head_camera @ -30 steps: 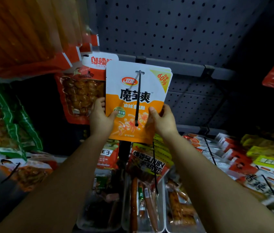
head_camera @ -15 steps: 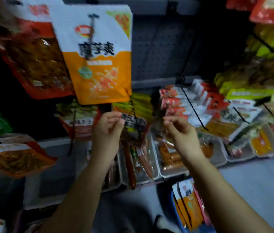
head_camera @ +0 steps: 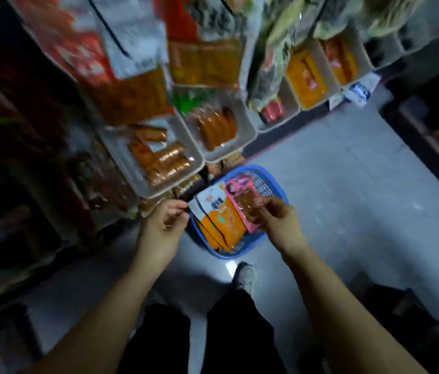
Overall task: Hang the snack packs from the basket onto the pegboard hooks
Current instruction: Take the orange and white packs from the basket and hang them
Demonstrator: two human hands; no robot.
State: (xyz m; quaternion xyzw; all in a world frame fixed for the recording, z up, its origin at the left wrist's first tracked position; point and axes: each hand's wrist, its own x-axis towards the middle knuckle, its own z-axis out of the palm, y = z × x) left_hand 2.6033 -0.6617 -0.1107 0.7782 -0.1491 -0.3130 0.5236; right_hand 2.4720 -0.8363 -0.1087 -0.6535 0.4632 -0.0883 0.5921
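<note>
- The basket (head_camera: 272,240) is blue plastic and sits on the grey floor (head_camera: 347,211), just in front of the lowest shelf.
- Snack packs lie in it: orange-and-white packs (head_camera: 221,220) stacked toward the left, and a pink pack (head_camera: 240,188) with a brownish window at their right side.
- The left hand (head_camera: 165,225) hangs over the basket's left rim, fingers curled loosely inward, thumb and forefinger close together near the white corner of the top orange pack (whether they actually pinch it, I cannot tell; the picture is blurred).
- The right hand (head_camera: 277,220) is over the basket's right part, fingers bent, their tips at the lower edge of the pink pack; a firm grip cannot be made out.
- White trays (head_camera: 199,160) of sausage sticks line the shelf above the basket, and bagged snacks hang higher up, smeared by motion.
- A pale shoe (head_camera: 245,276) stands on the floor just beneath the basket, with dark trouser legs (head_camera: 240,333) below it between the two forearms.
</note>
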